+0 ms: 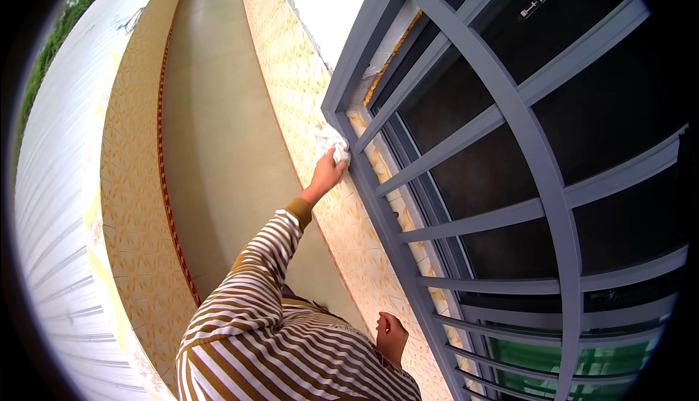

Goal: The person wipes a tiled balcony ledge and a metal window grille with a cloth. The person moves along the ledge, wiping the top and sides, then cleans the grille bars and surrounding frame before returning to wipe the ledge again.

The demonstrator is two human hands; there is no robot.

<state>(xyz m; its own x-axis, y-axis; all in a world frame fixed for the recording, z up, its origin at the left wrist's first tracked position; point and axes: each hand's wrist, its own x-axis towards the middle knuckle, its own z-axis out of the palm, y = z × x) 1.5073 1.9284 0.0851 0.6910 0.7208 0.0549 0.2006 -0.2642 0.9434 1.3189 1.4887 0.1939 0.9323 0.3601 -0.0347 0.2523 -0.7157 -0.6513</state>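
My left hand [326, 175] is stretched far forward and grips a crumpled white cloth [332, 140]. The cloth lies against the lower corner of a grey metal window grille [377, 191], beside the patterned wall tiles [284, 68]. Lower in the view, close to my body, my right hand [391, 339] hangs near the tiled wall. Its fingers are curled in, and nothing shows in them. Both arms wear a brown-and-white striped sleeve [256, 275].
Behind the grille bars is a dark sliding window [480, 144], with green reflections low down. A pale floor [218, 101] runs between the wall and a tiled parapet [131, 210]. Corrugated metal roofing [54, 182] lies beyond the parapet.
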